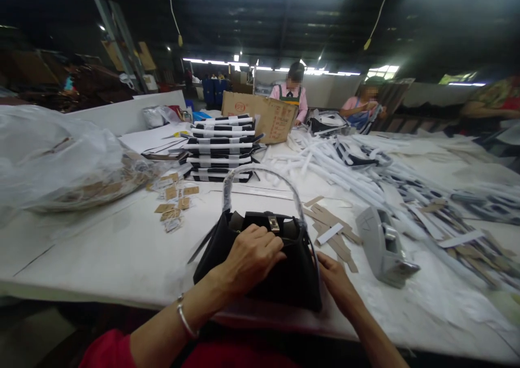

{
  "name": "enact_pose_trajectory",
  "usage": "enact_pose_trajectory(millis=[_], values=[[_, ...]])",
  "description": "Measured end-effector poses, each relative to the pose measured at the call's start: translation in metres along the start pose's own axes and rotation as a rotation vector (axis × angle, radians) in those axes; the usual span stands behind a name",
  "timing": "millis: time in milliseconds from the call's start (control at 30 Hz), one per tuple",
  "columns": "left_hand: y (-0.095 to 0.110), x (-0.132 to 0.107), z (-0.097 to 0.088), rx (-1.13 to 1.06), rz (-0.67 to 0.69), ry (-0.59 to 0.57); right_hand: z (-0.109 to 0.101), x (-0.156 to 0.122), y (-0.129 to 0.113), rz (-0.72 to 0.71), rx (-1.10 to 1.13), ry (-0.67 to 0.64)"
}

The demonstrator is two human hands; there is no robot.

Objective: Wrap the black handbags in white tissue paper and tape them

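Observation:
A black handbag (pixel 284 281) stands upright at the table's near edge, its top partly open. Clear wrapping covers its raised handle (pixel 266 169), and a gold-coloured clasp (pixel 273 224) sits at the middle of the top. My left hand (pixel 255 254) reaches across the front with curled fingers closed at the bag's top edge; the fingertips are hidden. At the right side of the bag, my right hand (pixel 335 278) holds its edge, with some fingers out of sight behind it. A strap (pixel 203 243) sticks out on the left.
Behind the bag rises a stack of black bags with white wrapping (pixel 221 149), beside a cardboard box (pixel 260 113). Tags (pixel 174 200) and a plastic sack (pixel 73 162) lie left. Cardboard strips (pixel 333 232), a tape dispenser (pixel 384 249) and white tubes (pixel 325 168) are right. Co-workers sit beyond.

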State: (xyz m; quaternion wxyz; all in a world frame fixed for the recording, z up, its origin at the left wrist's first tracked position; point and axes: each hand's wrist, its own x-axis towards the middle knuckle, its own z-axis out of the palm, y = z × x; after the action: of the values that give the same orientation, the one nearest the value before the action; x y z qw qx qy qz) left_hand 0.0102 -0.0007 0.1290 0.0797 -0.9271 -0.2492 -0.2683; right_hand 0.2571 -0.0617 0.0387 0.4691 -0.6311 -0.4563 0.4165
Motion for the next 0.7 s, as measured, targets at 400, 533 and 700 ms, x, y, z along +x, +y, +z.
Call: enact_pose_trajectory(millis=[400, 533, 700], values=[[-0.065, 0.024, 0.046, 0.021, -0.181, -0.32, 0.008, -0.002, -0.027, -0.508, -0.563, 0.309], [-0.08, 0.013, 0.026, 0.025, -0.23, -0.312, 0.027, -0.002, -0.044, -0.821, -0.838, 0.086], [-0.089, -0.023, 0.03, 0.098, -0.076, -0.458, 0.038, 0.008, -0.039, -0.817, -1.007, -0.011]])
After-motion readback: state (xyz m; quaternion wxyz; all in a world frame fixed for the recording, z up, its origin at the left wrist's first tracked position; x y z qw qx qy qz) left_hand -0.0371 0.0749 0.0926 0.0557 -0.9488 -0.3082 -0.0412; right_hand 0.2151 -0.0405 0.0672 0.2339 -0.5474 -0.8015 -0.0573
